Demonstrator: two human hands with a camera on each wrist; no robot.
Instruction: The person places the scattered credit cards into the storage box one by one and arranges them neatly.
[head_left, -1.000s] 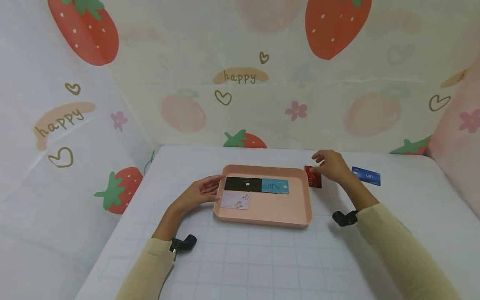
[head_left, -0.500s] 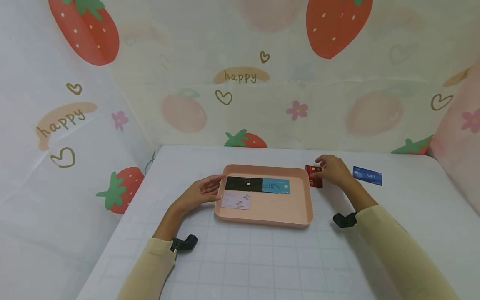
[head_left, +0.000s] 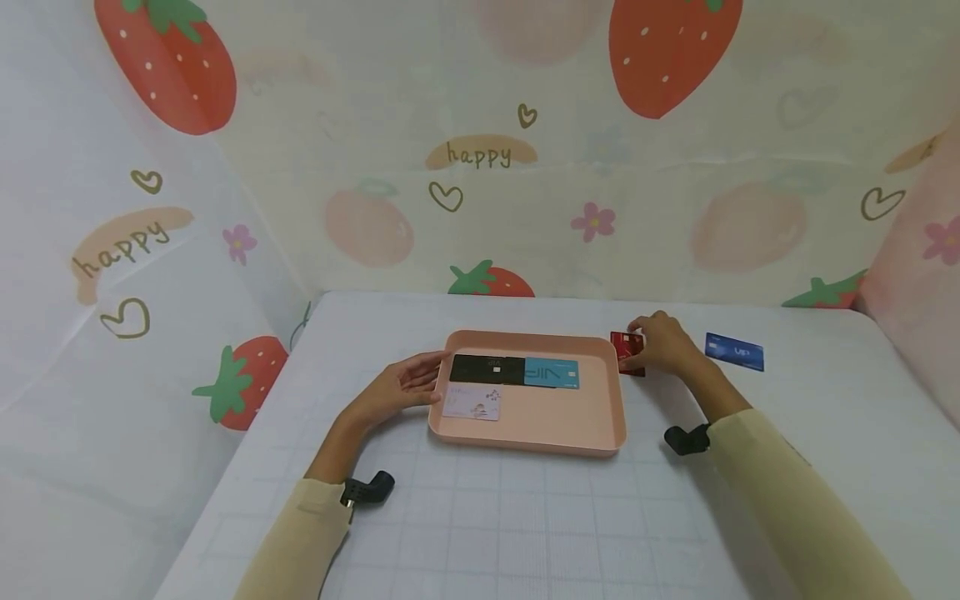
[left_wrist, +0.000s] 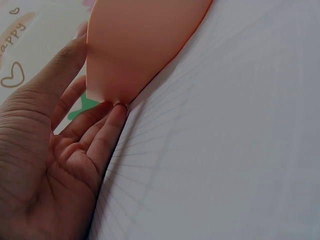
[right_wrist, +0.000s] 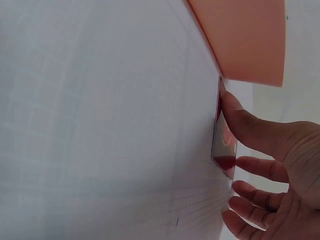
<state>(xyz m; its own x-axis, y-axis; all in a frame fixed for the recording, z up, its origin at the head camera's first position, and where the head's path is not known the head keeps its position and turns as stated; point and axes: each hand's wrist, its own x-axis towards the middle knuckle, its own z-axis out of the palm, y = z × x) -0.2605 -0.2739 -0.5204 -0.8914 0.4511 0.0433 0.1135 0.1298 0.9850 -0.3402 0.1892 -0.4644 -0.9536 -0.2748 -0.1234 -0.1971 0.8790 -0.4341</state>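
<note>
My left hand [head_left: 395,386] rests against the left end of a pink tray [head_left: 558,421]. Its fingers are loosely extended, with fingertips at the lower corner and the thumb at the rim in the left wrist view. Just past the tray's right wall lies a red card [head_left: 624,344], partly covered by my right hand [head_left: 666,345]. That hand holds the card between thumb and index finger, the other fingers apart from it in the right wrist view. Inside the tray, a black card [head_left: 474,367] and a light blue card [head_left: 551,372] form a row, with a pale patterned card [head_left: 471,402] below.
A dark blue card [head_left: 735,352] lies on the white table [head_left: 525,525], right of my right hand. Behind the table hangs a strawberry-print backdrop [head_left: 480,225]. Black wrist cameras sit on both wrists.
The right hand has shifted slightly, and its thumb and index finger have come onto the red card. The left hand and the tray stay in place.
</note>
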